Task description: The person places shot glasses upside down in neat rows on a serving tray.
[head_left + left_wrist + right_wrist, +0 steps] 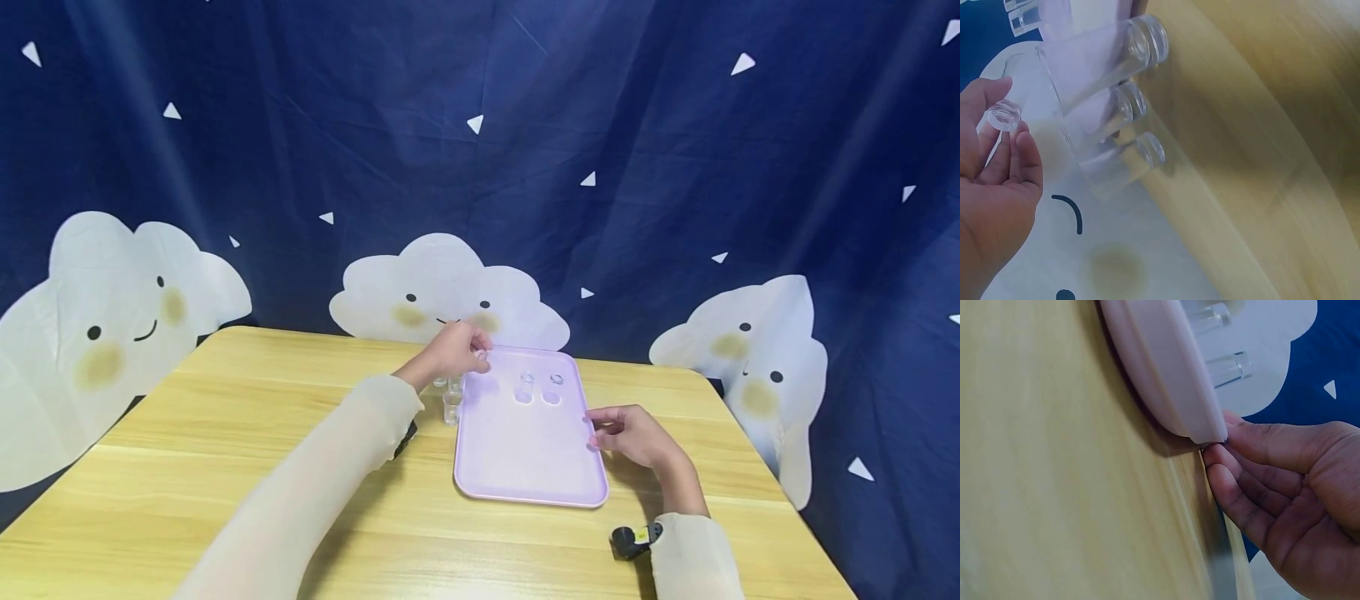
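Observation:
My left hand (453, 350) is over the tray's far left corner. Its thumb and fingers pinch a small clear shot glass (1005, 116) by the thick base. Just left of the tray, several clear shot glasses (452, 408) stand upright on the table, close together; the left wrist view shows them beside the hand. On the pink tray (525, 467), two more shot glasses (1230, 369) stand upside down, bases up, toward the far side. My right hand (633, 433) holds the tray's right edge, thumb on the rim and fingertips (1213, 453) below it.
The tray lies on a light wooden table (225, 467), near its far edge. Behind the table hangs a dark blue curtain (525, 167) with white clouds and small triangles. A black wrist camera (630, 542) sits at my right sleeve.

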`<state>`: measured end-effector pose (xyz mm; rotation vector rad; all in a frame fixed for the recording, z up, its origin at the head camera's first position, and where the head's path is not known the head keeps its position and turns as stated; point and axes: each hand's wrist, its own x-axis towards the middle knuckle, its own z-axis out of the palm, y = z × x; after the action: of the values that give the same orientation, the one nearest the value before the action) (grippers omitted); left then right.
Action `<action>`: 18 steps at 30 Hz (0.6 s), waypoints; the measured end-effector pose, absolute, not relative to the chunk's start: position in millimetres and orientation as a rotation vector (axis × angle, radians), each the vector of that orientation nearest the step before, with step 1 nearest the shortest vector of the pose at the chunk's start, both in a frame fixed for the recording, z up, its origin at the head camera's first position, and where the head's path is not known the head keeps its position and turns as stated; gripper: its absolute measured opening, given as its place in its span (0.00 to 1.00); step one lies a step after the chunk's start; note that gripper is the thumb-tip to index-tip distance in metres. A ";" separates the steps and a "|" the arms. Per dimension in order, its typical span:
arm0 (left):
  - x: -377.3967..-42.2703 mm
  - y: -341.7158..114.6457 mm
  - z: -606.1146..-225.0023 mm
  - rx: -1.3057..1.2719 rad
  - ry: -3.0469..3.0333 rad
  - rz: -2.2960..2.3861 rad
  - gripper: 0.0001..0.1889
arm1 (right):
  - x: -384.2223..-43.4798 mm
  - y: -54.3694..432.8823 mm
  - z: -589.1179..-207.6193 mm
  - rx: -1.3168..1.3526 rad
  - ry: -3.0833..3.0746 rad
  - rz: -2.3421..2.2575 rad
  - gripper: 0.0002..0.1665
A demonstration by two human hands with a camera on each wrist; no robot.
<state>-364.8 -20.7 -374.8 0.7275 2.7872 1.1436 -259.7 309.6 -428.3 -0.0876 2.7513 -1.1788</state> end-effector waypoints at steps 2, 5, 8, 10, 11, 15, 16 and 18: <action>-364.2 -19.1 -376.0 0.725 2.780 1.157 0.18 | -259.4 309.6 -428.3 -0.087 2.753 -1.177 0.26; -363.6 -15.9 -377.4 0.743 2.768 1.171 0.18 | -259.7 309.8 -428.0 -0.086 2.755 -1.177 0.25; -363.0 -12.4 -378.5 0.757 2.766 1.178 0.19 | -260.6 310.2 -428.0 -0.098 2.758 -1.176 0.25; -362.5 -10.0 -379.4 0.761 2.771 1.177 0.19 | -261.0 310.0 -428.1 -0.097 2.754 -1.182 0.25; -362.5 -8.9 -380.1 0.764 2.773 1.173 0.19 | -261.2 309.9 -428.1 -0.093 2.753 -1.185 0.25; -362.9 -4.1 -384.4 0.775 2.780 1.152 0.18 | -261.1 310.3 -428.5 -0.086 2.755 -1.181 0.25; -362.8 -3.2 -385.5 0.781 2.784 1.142 0.18 | -261.2 310.5 -428.6 -0.090 2.757 -1.178 0.25; -362.5 -1.5 -387.1 0.786 2.786 1.120 0.18 | -261.3 311.0 -429.1 -0.098 2.759 -1.173 0.25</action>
<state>-362.5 -1.5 -387.1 0.7864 2.7863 1.1204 -261.3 311.0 -429.1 -0.0982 2.7587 -1.1727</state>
